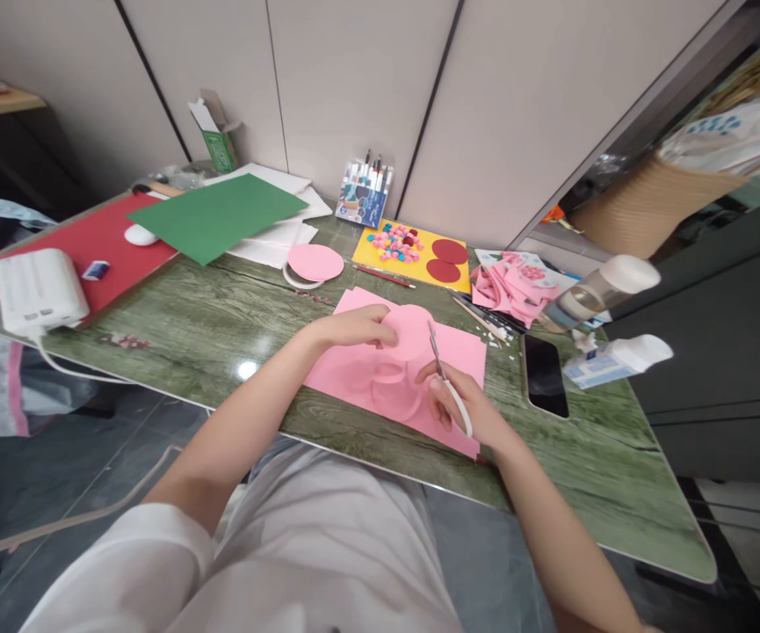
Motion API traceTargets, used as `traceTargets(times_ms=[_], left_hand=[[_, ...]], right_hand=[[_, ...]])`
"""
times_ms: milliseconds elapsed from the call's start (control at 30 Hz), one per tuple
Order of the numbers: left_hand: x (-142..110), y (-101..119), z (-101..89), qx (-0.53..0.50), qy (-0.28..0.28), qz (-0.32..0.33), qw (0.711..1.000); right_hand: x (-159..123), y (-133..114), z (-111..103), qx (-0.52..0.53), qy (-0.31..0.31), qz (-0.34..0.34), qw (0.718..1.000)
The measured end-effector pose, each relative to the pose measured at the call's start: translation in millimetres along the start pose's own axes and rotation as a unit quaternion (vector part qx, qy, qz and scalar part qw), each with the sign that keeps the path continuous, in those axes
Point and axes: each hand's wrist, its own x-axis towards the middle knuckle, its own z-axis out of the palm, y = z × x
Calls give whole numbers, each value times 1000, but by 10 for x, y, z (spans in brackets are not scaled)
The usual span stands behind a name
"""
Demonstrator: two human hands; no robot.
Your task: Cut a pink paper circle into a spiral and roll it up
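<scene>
A pink paper sheet (465,352) lies on the green wood-grain table (221,316) in front of me. My left hand (359,330) pinches the sheet's upper part, where a curved cut strip lifts up. My right hand (462,404) grips white-handled scissors (442,369), whose blades point up into the sheet.
A pink paper disc (315,262) on a tape roll, green paper (221,215), a red sheet (90,246), a white power bank (40,290), a marker pack (365,193), a yellow sheet with pom-poms (412,251), pink scraps (511,286), a phone (544,374) and two bottles (610,325) surround the work.
</scene>
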Motion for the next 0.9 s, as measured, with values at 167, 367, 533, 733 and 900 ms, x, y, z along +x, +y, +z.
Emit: traceTargets(times_ms=[167,367,533,733,900], left_hand=[[24,-27,-11,5,-8,60,998],[45,-47,-61,0,4,90,996],[98,-79,-55,8,-13,148,989],[101,-87,5,75,-4,164,984],[51,-55,9,103,-2,144,984]], right_hand=[[3,-2,5,9,6,4,1000],[6,-3,-4,5,3,1,1000],[8,11,-12,10,13,-2,1000],[4,2,-12,5,10,-6,1000],[-4,22,-11,6,1,-8,1000]])
